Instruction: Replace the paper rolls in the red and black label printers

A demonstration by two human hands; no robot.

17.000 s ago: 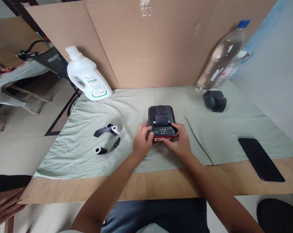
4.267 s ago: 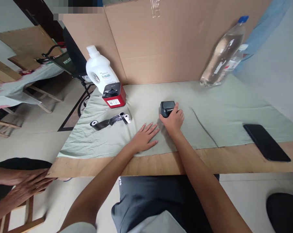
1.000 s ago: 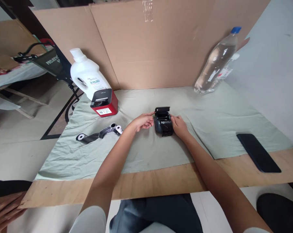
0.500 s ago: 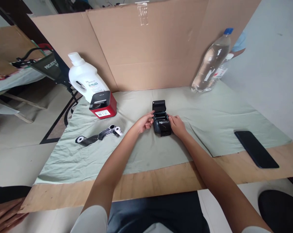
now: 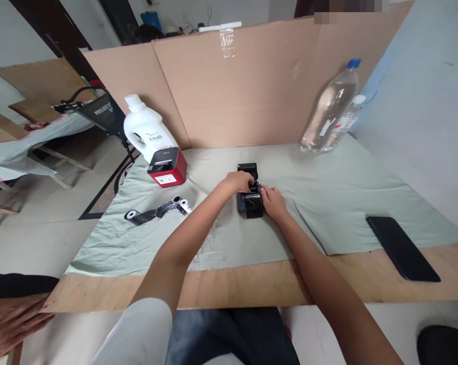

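A small black printer [image 5: 251,203] stands in the middle of the green cloth [image 5: 328,192] with its lid [image 5: 247,168] tipped up at the back. My left hand [image 5: 239,182] reaches over its open top, fingers down in the paper bay. My right hand [image 5: 271,200] grips the printer's right side. What lies inside the bay is hidden by my fingers.
A red printer [image 5: 167,168] sits at the left in front of a white detergent jug [image 5: 145,130]. Two dark paper rolls [image 5: 158,211] lie unrolled nearby. A water bottle [image 5: 329,110] leans at the back right, a black phone [image 5: 402,247] lies at the right. Another person's hand [image 5: 8,327] shows bottom left.
My left hand has moved from the printer's left side over its open top and into the bay. My right hand has stayed on the right side. The view has shifted slightly.
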